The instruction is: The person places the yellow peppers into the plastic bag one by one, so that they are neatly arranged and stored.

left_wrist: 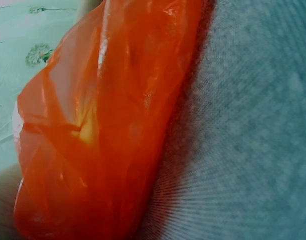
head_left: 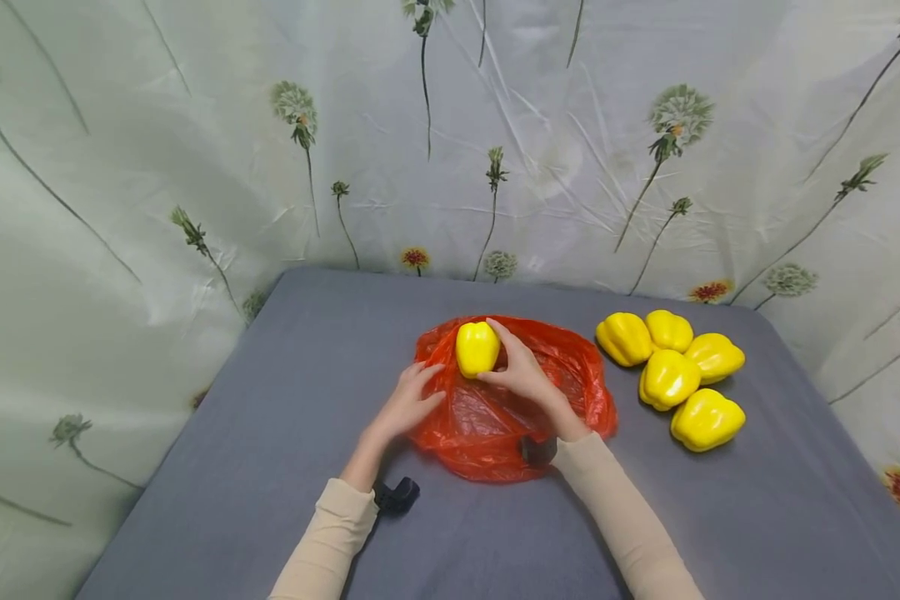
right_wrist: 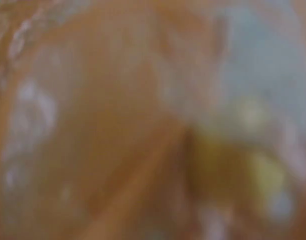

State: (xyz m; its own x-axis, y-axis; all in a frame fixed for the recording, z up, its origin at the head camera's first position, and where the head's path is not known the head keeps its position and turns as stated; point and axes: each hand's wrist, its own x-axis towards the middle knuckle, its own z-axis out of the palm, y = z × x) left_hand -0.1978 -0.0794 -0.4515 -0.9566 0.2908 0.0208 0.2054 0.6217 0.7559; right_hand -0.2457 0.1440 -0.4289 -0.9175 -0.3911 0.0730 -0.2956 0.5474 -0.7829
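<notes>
A yellow bell pepper (head_left: 477, 350) is pinched between the thumb and fingers of my right hand (head_left: 523, 372), over the opening of a thin red plastic bag (head_left: 487, 412). My left hand (head_left: 408, 404) holds the bag's left edge, with fingers and thumb at the rim. Close up in the left wrist view, the bag (left_wrist: 138, 100) covers much of the hand, and a yellow patch shows through it. The right wrist view is blurred by the plastic, with the yellow pepper (right_wrist: 222, 170) at its right side.
Several more yellow bell peppers (head_left: 669, 380) lie in a group right of the bag. The table has a grey cloth (head_left: 307, 367), and a curtain with dandelion prints (head_left: 390, 125) hangs behind it. A black wrist camera (head_left: 397, 497) sits by the left sleeve.
</notes>
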